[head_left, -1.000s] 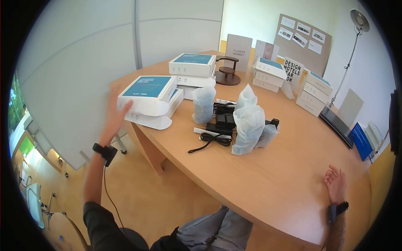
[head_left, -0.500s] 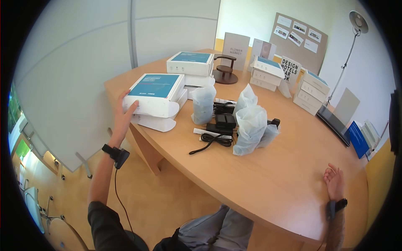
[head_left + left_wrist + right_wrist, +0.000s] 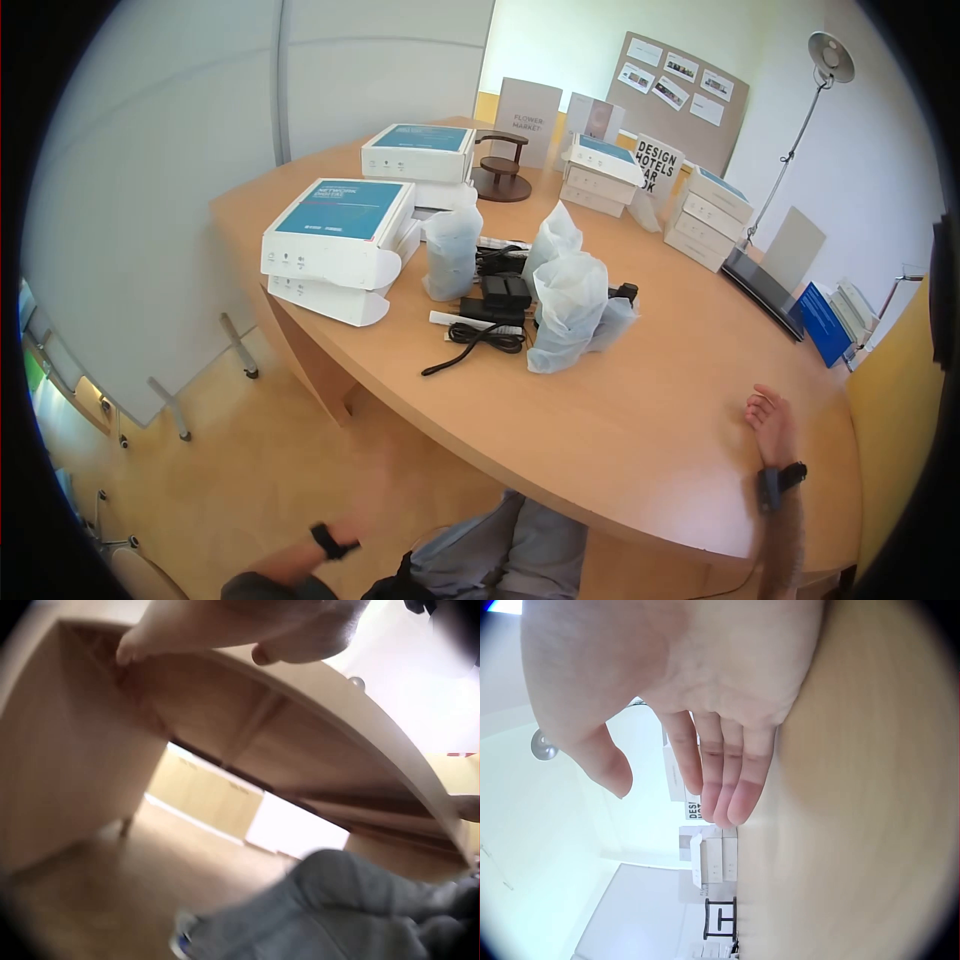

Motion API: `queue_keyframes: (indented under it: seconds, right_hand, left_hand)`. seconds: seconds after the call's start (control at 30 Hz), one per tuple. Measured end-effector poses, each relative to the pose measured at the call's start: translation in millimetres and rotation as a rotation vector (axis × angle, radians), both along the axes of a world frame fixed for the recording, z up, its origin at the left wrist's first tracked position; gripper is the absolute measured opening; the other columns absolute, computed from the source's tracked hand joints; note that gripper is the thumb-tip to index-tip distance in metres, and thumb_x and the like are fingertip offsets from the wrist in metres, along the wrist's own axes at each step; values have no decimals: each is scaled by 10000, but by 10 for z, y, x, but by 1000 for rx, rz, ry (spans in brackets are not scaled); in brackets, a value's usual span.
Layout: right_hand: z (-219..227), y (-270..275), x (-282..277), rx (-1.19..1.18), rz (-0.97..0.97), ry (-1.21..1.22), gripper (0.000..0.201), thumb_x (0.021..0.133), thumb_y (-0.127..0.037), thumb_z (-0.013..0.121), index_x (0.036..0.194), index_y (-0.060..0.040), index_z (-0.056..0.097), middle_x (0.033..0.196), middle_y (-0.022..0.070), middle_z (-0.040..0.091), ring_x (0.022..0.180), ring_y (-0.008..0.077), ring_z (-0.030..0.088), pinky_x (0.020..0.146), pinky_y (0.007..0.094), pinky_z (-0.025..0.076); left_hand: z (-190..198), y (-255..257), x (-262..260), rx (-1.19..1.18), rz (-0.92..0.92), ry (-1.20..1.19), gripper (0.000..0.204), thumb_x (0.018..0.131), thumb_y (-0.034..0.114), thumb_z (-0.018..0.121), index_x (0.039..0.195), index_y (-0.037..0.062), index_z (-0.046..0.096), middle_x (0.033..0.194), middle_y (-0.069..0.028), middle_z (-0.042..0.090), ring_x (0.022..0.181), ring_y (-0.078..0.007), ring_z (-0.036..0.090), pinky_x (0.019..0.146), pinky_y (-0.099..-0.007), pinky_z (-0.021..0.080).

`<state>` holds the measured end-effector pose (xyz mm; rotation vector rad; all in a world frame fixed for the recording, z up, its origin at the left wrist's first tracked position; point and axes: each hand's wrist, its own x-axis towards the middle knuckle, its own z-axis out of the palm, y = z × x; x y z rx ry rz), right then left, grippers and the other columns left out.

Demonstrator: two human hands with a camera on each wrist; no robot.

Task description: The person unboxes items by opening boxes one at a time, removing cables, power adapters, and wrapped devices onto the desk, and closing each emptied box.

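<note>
My left hand (image 3: 360,510) is blurred in the head view, off the table's near edge and over the floor beside my lap. Its fingers stretch out with nothing held in the left wrist view. My right hand (image 3: 770,425) rests on its side on the table at the right, its fingers loosely bent around nothing. Two white boxes with blue labels are stacked at the table's left edge, the upper box (image 3: 335,225) lying on the lower box (image 3: 325,300). Their front flaps hang out. Behind them another box stack (image 3: 418,155) stands beside a dark wooden stand (image 3: 502,178).
Mid-table stand several items in whitish wrapping (image 3: 565,310), with black adapters (image 3: 505,292) and a coiled cable (image 3: 485,340) among them. Further back are more box stacks (image 3: 708,220), upright books (image 3: 527,120) and a black flat device (image 3: 762,292). A lamp (image 3: 830,58) rises behind.
My left hand has let go of the upper box at the left edge and drawn back down towards my lap. The boxes stay stacked; my right hand keeps its place on the table.
</note>
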<state>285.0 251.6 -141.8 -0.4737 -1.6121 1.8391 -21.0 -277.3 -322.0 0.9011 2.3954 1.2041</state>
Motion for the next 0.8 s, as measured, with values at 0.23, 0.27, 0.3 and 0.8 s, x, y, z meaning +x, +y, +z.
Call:
queue_keyframes:
  seconds: [0.23,0.27,0.3,0.8]
  right_hand:
    - [-8,-81,-20,44,-6,-7,478,1016,-336,464,1289,53,521,1044,115,626,954,189,597,870,313,493]
    - [-23,-81,-31,35,2,-3,478,1016,-336,464,1289,53,521,1044,115,626,954,189,597,870,313,493]
    - [-16,-74,-21,63,4,-15,470,1018,-333,465,1281,51,524,1031,113,627,942,188,599,859,311,495]
    - [29,-249,-120,245,-180,-216,257,1041,-206,484,1142,7,585,876,43,593,783,113,553,734,257,452]
  left_hand:
    - [-419,490,1032,-225,-730,156,972,918,712,450,1565,59,133,1563,-360,110,1450,-535,143,1155,-567,252]
    - [-422,491,1020,-235,-722,155,972,918,712,450,1565,59,133,1563,-360,110,1450,-535,143,1155,-567,252]
    - [-449,495,986,-202,-736,136,972,912,716,458,1566,72,139,1562,-361,112,1444,-543,150,1148,-576,262]
    - [-461,468,978,-51,-602,55,737,955,541,528,1553,202,262,1583,-240,200,1461,-425,236,1164,-507,275]
